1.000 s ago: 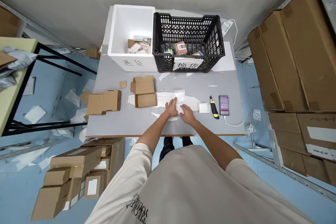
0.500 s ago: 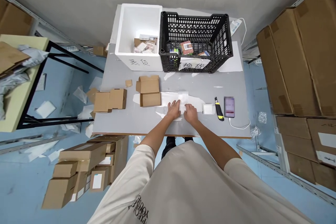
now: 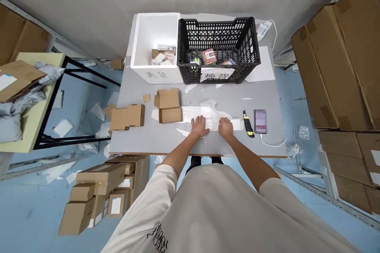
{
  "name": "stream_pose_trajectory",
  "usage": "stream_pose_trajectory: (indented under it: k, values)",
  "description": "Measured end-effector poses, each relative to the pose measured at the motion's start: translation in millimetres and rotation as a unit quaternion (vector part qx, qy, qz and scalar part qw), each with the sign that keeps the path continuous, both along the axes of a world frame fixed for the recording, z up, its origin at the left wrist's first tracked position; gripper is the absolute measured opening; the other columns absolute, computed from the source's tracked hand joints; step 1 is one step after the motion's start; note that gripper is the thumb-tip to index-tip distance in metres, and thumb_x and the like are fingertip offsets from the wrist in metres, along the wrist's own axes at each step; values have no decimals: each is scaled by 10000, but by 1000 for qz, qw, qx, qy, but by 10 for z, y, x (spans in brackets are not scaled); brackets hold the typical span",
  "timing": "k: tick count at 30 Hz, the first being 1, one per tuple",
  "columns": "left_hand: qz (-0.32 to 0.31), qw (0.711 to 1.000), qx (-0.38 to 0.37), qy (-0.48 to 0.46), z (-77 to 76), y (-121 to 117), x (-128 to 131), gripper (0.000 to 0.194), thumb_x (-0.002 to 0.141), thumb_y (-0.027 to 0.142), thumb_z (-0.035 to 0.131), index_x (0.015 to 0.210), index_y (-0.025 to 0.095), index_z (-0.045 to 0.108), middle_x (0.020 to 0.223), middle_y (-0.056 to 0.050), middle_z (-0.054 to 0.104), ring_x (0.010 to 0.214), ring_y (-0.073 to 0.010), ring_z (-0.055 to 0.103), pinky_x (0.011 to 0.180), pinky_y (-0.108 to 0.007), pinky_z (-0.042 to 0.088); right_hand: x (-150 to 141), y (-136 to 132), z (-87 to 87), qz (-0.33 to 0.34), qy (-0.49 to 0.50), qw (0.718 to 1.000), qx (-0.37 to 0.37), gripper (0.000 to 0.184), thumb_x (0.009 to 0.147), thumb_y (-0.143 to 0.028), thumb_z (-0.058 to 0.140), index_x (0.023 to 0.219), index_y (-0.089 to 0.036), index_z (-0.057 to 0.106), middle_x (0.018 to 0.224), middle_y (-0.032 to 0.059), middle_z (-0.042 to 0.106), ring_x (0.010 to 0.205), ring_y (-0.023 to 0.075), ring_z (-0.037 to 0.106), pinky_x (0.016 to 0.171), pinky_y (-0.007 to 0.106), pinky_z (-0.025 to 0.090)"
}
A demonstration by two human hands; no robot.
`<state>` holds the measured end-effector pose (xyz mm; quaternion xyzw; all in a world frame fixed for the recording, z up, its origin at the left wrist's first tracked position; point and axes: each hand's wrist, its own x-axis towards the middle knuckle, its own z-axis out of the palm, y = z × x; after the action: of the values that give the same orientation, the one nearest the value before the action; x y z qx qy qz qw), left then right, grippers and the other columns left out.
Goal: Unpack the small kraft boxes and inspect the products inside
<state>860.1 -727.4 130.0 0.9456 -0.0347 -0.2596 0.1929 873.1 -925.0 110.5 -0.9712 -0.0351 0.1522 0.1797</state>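
A thin white sheet [image 3: 211, 115], perhaps paper or soft wrap, is spread on the grey table in front of me. My left hand [image 3: 199, 126] lies on its left part, fingers stretched out and pressing down. Over its right part, my right hand [image 3: 226, 127] has its fingers curled together, seemingly pinching the sheet; the fingertips are partly hidden. Just right of that hand is a flat white piece [image 3: 237, 123]; whether it joins the sheet I cannot tell. An opened small cardboard box [image 3: 170, 115] stands left of the sheet.
At the back stand a white foam box [image 3: 157, 73] and a black crate [image 3: 219, 65] holding small packages. A yellow-black utility knife [image 3: 248, 123] and a phone [image 3: 260, 121] on a cable lie at right. Another opened carton [image 3: 127, 117] is at left.
My right hand has moved right, and the hands are farther apart. The white sheet looks more spread out. The small white square packet at right is no longer seen as before.
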Motion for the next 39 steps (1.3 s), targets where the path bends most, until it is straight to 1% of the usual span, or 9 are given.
stream_pose_trajectory:
  k: [4,6,12,20,23,26,32,37,39]
  values:
    - [24,999,6,-28,41,-105,-12,606,862,491,604,1365,204,426,1607,-162,252,1496,-348,168,1200,-556,112,-75,22,50,135,-5,991,18,446,844,-36,431,1231,-179,599,1238,144,580,1142,292,499,965,398,370]
    - [35,998,16,-46,80,-158,-19,569,874,492,596,1336,193,449,1563,-173,302,1448,-354,245,1169,-531,197,-124,22,71,165,13,986,34,520,860,-50,430,1354,-171,535,1332,143,558,1197,294,485,1004,408,363]
    - [46,998,27,-44,127,-305,-33,524,877,502,599,1282,193,478,1374,-159,448,1296,-336,394,1082,-480,313,-136,-18,60,148,50,986,62,622,895,-112,446,1510,-167,374,1455,127,510,1275,285,477,1030,405,390]
    - [39,998,41,-39,116,-352,-35,347,878,392,568,1158,189,598,1383,-149,442,1286,-337,383,1065,-474,332,-68,-2,29,143,76,985,59,629,887,-138,493,1507,-173,397,1455,132,515,1288,286,487,1035,402,411]
    - [43,998,29,-40,162,-287,-50,254,904,310,507,1096,212,643,1412,-123,439,1303,-321,374,1066,-465,340,-66,12,61,147,78,985,54,642,887,-144,501,1517,-179,384,1453,137,511,1280,297,489,1021,402,419]
    - [86,995,26,-52,222,-141,-98,265,935,307,455,1087,224,655,1435,-108,428,1320,-319,357,1067,-467,342,-68,30,111,163,83,982,39,656,894,-147,493,1535,-192,359,1447,142,504,1264,306,492,988,393,430]
    - [134,985,86,-67,312,270,-234,312,932,264,435,1132,187,662,1302,-159,509,1262,-338,400,1034,-496,346,-68,139,213,206,103,972,-43,666,933,-183,452,1574,-232,281,1432,172,464,1227,321,487,944,394,435]
    - [127,978,133,-97,348,434,-305,338,893,177,467,1204,145,597,1277,-181,529,1256,-342,423,1051,-521,320,-40,229,303,226,138,960,-94,670,955,-207,419,1591,-257,216,1459,165,417,1263,314,442,953,373,420]
    - [76,982,114,-132,349,423,-305,407,865,112,463,1262,150,544,1365,-180,491,1313,-329,393,1094,-513,286,-29,248,339,227,145,958,-103,666,959,-208,407,1592,-266,209,1454,159,421,1249,307,446,947,369,417]
